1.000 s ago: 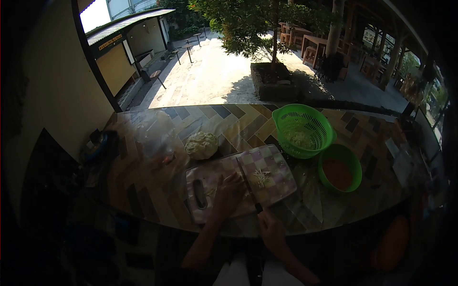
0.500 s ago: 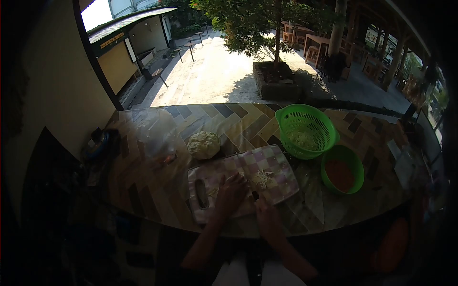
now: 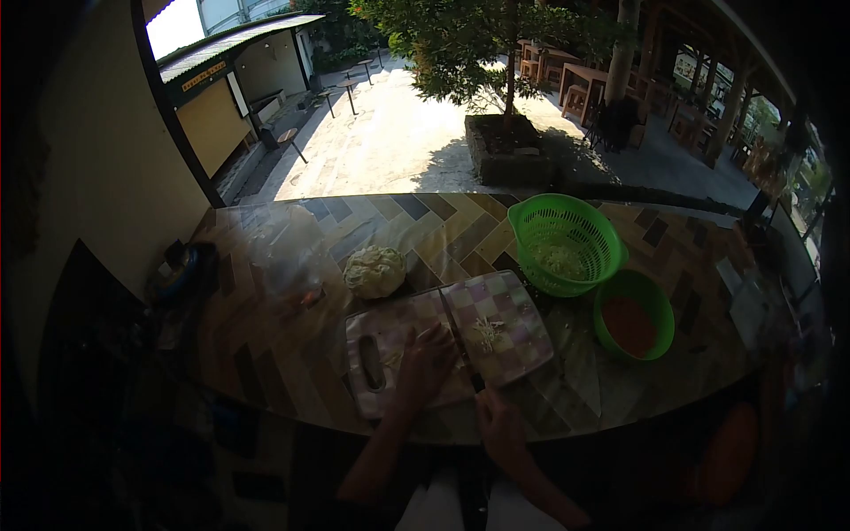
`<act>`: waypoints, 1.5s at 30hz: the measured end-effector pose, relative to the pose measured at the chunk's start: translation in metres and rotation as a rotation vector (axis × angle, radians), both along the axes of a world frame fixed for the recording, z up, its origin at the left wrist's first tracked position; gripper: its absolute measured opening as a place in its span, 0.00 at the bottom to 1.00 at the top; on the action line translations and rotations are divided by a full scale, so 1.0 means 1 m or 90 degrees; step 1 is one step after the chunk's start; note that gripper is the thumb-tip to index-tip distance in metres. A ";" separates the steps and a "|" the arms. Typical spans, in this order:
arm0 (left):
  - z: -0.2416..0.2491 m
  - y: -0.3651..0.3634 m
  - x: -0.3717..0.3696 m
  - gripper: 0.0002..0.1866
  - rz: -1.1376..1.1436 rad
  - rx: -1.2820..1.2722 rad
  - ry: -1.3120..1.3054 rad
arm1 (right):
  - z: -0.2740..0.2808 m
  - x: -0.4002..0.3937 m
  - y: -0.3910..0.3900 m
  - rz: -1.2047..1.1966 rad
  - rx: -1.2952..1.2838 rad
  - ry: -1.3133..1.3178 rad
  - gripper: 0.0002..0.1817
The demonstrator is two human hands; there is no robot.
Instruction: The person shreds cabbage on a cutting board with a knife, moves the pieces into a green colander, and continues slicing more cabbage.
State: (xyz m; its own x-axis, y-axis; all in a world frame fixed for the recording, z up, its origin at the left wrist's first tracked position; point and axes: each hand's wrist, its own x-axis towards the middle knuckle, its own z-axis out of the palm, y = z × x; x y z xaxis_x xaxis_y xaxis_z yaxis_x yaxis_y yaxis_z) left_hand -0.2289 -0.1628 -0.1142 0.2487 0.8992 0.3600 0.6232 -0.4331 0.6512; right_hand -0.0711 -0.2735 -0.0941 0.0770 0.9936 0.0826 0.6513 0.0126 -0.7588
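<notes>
My right hand [image 3: 501, 425] is closed around the dark handle of a knife [image 3: 461, 348], whose blade lies across the cutting board and points away from me. Just left of the blade, my left hand [image 3: 427, 361] presses down with bent fingers on a piece of cabbage, mostly hidden under them. The checkered pink and white cutting board [image 3: 518, 305] has a handle slot at its left end. Thin pale cabbage shreds [image 3: 487, 333] lie on it to the right of the knife. Behind the board sits a larger pale head of cabbage [image 3: 374, 272].
A green colander [image 3: 524, 232] with pale shreds inside stands beyond the board's right corner. Beside it is a green bowl [image 3: 666, 329] holding something orange. Clear plastic [image 3: 288, 248] lies at the left of the wood-patterned table [image 3: 266, 376]. Dark items crowd the left edge.
My right hand has shifted slightly down toward me with the knife, and more of the blade shows. My left hand stays nearly in place on the board.
</notes>
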 end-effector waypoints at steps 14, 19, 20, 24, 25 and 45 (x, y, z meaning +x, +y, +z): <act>-0.001 0.002 -0.001 0.14 -0.008 -0.015 0.012 | 0.012 0.000 0.001 0.028 -0.041 -0.005 0.19; 0.003 0.002 -0.002 0.14 -0.019 -0.005 0.062 | 0.029 -0.014 0.029 0.034 -0.099 -0.070 0.21; 0.002 0.003 -0.002 0.14 -0.020 -0.007 0.057 | 0.032 -0.015 0.035 0.041 -0.079 -0.051 0.21; 0.001 0.003 -0.003 0.15 -0.026 -0.010 0.029 | 0.022 -0.010 0.029 0.026 -0.106 -0.073 0.19; 0.002 0.003 -0.004 0.15 -0.024 -0.010 0.019 | 0.018 -0.005 0.020 0.025 -0.106 -0.087 0.18; 0.002 0.003 -0.003 0.13 -0.003 -0.013 -0.050 | 0.013 -0.003 -0.005 0.001 -0.004 0.028 0.19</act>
